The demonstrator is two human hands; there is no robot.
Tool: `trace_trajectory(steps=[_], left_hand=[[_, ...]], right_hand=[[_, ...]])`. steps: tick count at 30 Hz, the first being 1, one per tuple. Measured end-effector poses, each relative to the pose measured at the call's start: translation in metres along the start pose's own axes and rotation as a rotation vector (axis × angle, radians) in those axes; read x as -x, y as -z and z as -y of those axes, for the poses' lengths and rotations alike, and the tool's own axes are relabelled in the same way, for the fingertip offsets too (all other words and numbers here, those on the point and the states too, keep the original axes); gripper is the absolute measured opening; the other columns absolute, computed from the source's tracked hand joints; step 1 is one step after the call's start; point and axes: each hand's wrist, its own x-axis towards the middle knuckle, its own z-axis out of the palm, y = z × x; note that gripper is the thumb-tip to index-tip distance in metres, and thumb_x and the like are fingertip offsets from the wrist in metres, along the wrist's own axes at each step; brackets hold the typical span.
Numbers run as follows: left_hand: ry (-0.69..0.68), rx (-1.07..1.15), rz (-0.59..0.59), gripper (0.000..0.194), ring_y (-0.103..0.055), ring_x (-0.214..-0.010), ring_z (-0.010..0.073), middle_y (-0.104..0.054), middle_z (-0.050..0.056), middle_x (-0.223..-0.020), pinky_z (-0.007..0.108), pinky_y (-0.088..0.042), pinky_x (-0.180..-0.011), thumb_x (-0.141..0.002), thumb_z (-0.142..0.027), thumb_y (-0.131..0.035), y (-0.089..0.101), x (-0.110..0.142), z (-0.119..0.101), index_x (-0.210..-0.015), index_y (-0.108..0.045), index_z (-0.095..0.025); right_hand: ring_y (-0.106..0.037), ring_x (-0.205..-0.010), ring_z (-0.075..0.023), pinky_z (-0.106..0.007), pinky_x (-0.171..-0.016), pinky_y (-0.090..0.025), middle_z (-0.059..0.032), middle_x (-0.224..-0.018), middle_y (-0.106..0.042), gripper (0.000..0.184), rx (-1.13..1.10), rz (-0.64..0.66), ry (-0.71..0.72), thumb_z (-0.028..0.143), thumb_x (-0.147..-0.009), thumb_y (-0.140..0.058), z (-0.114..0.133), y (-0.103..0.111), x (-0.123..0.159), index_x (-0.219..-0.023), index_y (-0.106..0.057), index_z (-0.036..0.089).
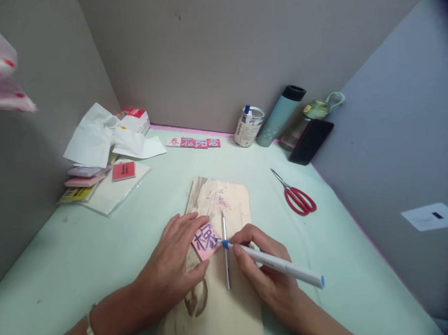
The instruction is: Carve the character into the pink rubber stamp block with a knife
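Note:
My left hand (172,259) grips a small pink square block (208,242) between the fingers and thumb, keeping it on the wooden board (240,308). A dark blue-purple character covers the block's top face. In my right hand (265,261) is a white marker pen (283,267) with a blue collar and a blue end. The pen's tip is at the block's right edge; whether it touches cannot be made out. Between the hands, a silver craft knife (226,268) lies lengthwise on the board. Small pink and purple shavings (221,200) are scattered beyond it.
Red-handled scissors (300,201) lie to the right. Along the back are several carved pink blocks (194,142), a jar (246,130) with a pen, a teal bottle (281,116), another bottle and a phone (311,142). Papers (93,137) and packets (82,181) pile up at left.

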Motion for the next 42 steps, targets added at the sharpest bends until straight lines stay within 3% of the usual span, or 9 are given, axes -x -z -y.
trace_trajectory(steps=[14, 25, 36, 42], left_hand=[[-0.020, 0.004, 0.046, 0.058, -0.043, -0.140, 0.0325, -0.054, 0.013, -0.144, 0.062, -0.034, -0.118, -0.088, -0.016, -0.055, 0.003, -0.002, 0.000, -0.143, -0.037, -0.024], [-0.015, -0.001, 0.040, 0.057, -0.044, -0.140, 0.0323, -0.054, 0.013, -0.144, 0.062, -0.033, -0.118, -0.088, -0.017, -0.055, 0.002, -0.002, 0.001, -0.142, -0.039, -0.023], [-0.016, -0.005, 0.013, 0.056, -0.046, -0.139, 0.0321, -0.057, 0.012, -0.142, 0.059, -0.032, -0.121, -0.088, -0.018, -0.056, 0.001, -0.002, 0.000, -0.142, -0.043, -0.022], [-0.024, -0.014, 0.025, 0.055, -0.045, -0.139, 0.0322, -0.056, 0.013, -0.143, 0.061, -0.033, -0.119, -0.090, -0.019, -0.055, 0.002, -0.002, 0.000, -0.142, -0.040, -0.023]], right_hand=[[-0.055, -0.057, -0.0126, -0.025, -0.055, -0.043, 0.0024, -0.066, -0.059, 0.014, 0.148, -0.024, 0.168, 0.013, -0.091, -0.055, -0.002, -0.013, 0.002, -0.080, -0.056, 0.021], [-0.056, -0.057, -0.0127, -0.027, -0.056, -0.044, 0.0016, -0.067, -0.061, 0.013, 0.185, -0.027, 0.206, 0.012, -0.091, -0.055, -0.004, -0.018, 0.002, -0.083, -0.057, 0.021], [-0.055, -0.058, -0.0134, -0.026, -0.054, -0.042, 0.0014, -0.066, -0.059, 0.016, 0.153, 0.041, 0.130, 0.016, -0.093, -0.052, 0.002, -0.012, 0.001, -0.078, -0.054, 0.022], [-0.054, -0.057, -0.0129, -0.025, -0.053, -0.041, 0.0015, -0.066, -0.058, 0.017, 0.167, 0.017, 0.107, 0.014, -0.092, -0.053, 0.002, -0.011, 0.000, -0.077, -0.053, 0.021]])
